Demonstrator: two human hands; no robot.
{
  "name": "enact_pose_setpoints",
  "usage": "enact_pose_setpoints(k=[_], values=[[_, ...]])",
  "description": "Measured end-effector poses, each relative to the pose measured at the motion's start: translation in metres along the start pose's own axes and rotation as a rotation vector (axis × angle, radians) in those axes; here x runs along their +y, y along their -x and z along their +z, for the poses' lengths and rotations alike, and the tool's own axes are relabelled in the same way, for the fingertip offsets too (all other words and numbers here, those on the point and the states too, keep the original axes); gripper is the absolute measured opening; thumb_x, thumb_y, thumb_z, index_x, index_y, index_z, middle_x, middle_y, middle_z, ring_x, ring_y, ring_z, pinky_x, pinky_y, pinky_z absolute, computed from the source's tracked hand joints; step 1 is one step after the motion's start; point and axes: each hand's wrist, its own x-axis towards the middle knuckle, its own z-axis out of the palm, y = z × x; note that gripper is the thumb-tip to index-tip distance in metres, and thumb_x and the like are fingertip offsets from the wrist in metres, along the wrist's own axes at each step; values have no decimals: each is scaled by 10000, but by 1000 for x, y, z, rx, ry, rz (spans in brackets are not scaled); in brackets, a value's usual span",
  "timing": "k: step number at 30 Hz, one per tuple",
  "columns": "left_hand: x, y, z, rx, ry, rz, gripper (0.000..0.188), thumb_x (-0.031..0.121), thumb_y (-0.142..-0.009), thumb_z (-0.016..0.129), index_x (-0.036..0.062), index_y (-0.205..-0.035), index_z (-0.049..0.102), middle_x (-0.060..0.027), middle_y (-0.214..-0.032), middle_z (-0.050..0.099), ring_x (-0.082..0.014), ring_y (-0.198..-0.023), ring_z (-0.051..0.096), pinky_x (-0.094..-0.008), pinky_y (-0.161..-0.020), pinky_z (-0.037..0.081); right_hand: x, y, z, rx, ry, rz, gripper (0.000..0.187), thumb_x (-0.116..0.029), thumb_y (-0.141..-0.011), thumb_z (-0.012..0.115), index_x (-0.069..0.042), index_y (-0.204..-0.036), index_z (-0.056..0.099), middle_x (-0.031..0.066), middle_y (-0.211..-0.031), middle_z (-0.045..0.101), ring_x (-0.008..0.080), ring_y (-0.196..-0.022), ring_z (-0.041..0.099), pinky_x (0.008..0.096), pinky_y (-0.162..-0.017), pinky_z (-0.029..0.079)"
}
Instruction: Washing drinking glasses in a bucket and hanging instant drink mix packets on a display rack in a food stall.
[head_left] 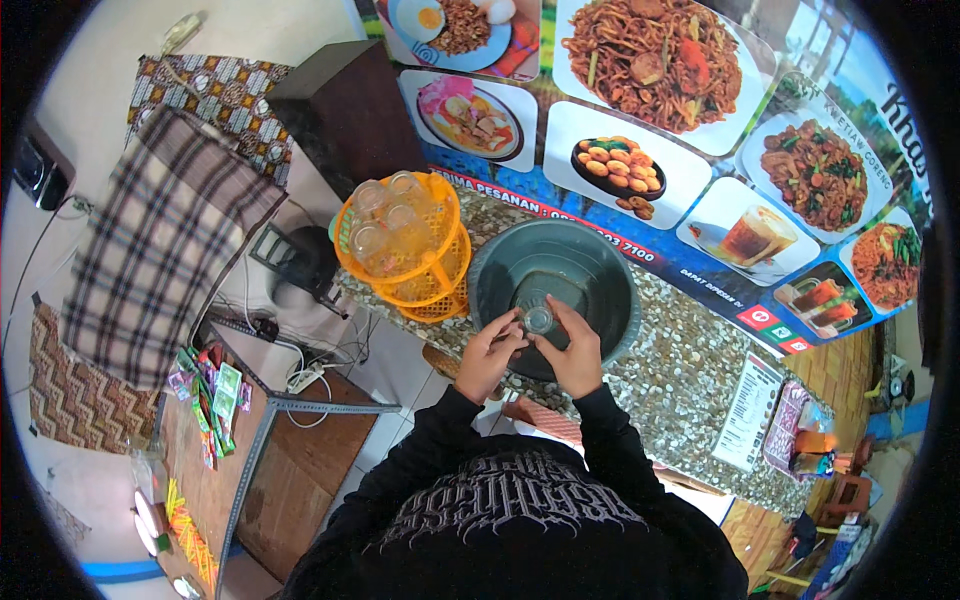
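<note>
both hands mid-frame | left hand (488, 352) + right hand (575, 352) fingers gripping 1 clear glass (538, 319) | over grey basin (553, 280) | orange basket (415, 250) upper left

The small glass (538, 319) is partly covered by the fingers (505, 333) of both hands, so its lower part and contents cannot be told. The person's sleeves hide the near rim of the grey basin (600, 270). The glasses in the orange basket (440, 275) are too blurred to count surely. The food poster (690, 150) is cut off at the top edge.
</note>
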Motion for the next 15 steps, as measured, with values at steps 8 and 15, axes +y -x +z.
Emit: enact_pose_setpoints(k=[8, 15], values=[[15, 42, -25, 88, 73, 30, 461, 197, -1117, 615, -12, -1523, 548, -123, -1333, 697, -231, -1165, 722, -356, -988, 592, -22, 13, 30, -97, -96, 3, 648, 6, -877, 804, 7, -1491, 596, 205, -1460, 651, 273, -1331, 661, 388, -1093, 546], [30, 69, -57, 322, 352, -27, 443, 190, -1080, 672, 20, -1480, 587, -90, -1260, 703, -201, -1057, 731, -366, -951, 613, -32, 20, 88, -174, -281, -17, 649, 35, -882, 778, -36, -1499, 589, 227, -1544, 571, 298, -1393, 614, 394, -1088, 562]])
